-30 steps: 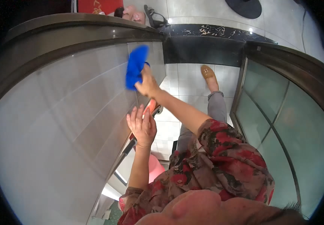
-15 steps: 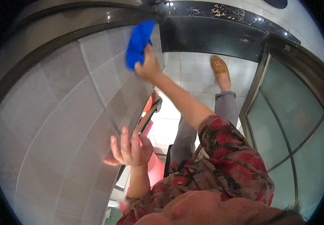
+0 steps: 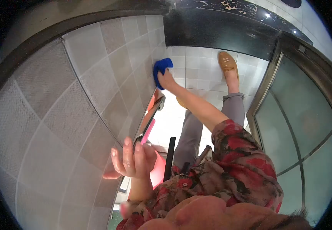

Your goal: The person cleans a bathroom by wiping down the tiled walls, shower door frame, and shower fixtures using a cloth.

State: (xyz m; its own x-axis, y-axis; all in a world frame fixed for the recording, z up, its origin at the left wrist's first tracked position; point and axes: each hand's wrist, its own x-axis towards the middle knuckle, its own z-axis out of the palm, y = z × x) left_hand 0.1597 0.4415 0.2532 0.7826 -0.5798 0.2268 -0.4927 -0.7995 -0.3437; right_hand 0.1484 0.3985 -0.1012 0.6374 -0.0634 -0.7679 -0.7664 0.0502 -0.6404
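A blue cloth is pressed by my right hand against the lower part of the tiled wall, near its far corner. The fingers of that hand are mostly hidden by the cloth. My left hand is raised beside the near part of the wall, palm up, with its fingers apart and nothing in it. Just beyond the left hand, a dark bar with a metal end runs along the foot of the wall.
Pink plastic items stand low behind my left hand. A black stone threshold crosses the far side. On the right is a frosted glass door in a brown frame. My tan shoe rests on the white tiled floor.
The blue cloth in my right hand has moved down the wall towards the floor. My left hand has come away from the bar and opened. The view has shifted, showing more wall.
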